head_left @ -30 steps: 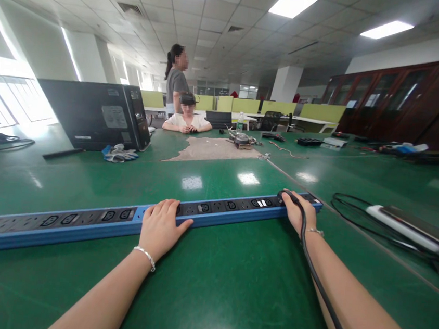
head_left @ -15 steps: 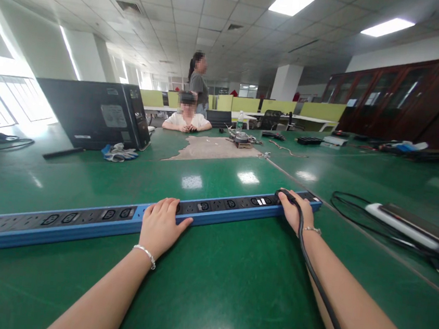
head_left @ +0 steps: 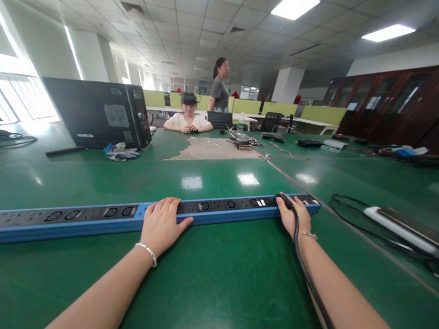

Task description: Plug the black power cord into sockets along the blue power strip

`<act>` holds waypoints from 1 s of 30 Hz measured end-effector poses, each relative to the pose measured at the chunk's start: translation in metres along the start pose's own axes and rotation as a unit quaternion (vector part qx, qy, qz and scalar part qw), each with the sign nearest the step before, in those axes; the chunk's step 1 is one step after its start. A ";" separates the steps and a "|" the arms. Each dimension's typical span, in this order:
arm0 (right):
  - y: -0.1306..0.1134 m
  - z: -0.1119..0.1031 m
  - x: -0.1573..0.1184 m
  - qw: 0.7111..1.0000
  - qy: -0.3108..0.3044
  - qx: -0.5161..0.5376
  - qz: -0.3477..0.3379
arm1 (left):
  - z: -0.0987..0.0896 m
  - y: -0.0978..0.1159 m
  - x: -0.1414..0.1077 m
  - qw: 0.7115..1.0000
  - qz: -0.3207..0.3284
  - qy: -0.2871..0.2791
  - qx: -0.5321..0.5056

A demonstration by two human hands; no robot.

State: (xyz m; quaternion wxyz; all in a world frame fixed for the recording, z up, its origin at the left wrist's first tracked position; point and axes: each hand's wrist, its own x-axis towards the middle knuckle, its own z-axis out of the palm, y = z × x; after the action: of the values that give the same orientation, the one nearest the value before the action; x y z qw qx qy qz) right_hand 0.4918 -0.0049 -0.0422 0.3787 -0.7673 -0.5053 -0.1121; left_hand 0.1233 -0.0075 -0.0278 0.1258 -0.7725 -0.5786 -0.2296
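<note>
A long blue power strip (head_left: 214, 217) with black sockets lies across the green table, running from the left edge to the right of the middle. My left hand (head_left: 163, 219) grips it near its middle, fingers over the top and thumb along the near side. At its right part my right hand (head_left: 290, 214) is closed round a black plug (head_left: 283, 198), which sits at the top of the strip. From that plug a black cable (head_left: 302, 270) runs down along my right forearm. Whether the plug is fully in a socket is hidden by my fingers.
A black computer case (head_left: 99, 115) stands at the left, with gloves (head_left: 121, 152) beside it. To the right lie a white and dark bar-shaped device (head_left: 404, 231) and black cables (head_left: 351, 202). A seated person (head_left: 188, 122) is across the table; another person (head_left: 220, 88) stands behind.
Both hands stay on the strip and plug, almost unmoved. The standing person in the background has moved to the right. The view has shifted slightly.
</note>
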 end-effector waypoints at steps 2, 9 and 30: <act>-0.002 0.000 -0.002 1.000 0.003 0.003 0.016 | 0.000 0.000 0.000 1.000 0.002 0.003 0.001; 0.003 0.006 0.000 1.000 0.016 0.001 0.011 | 0.000 0.001 0.000 1.000 0.002 0.010 -0.002; 0.004 0.010 0.003 0.998 0.027 0.058 0.010 | 0.000 0.000 0.000 1.000 -0.003 0.008 -0.003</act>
State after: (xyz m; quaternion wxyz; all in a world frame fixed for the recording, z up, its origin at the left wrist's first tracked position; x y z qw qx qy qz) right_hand 0.4943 0.0031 -0.0487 0.4373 -0.7457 -0.4928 -0.0990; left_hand 0.1235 -0.0074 -0.0280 0.1270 -0.7691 -0.5793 -0.2381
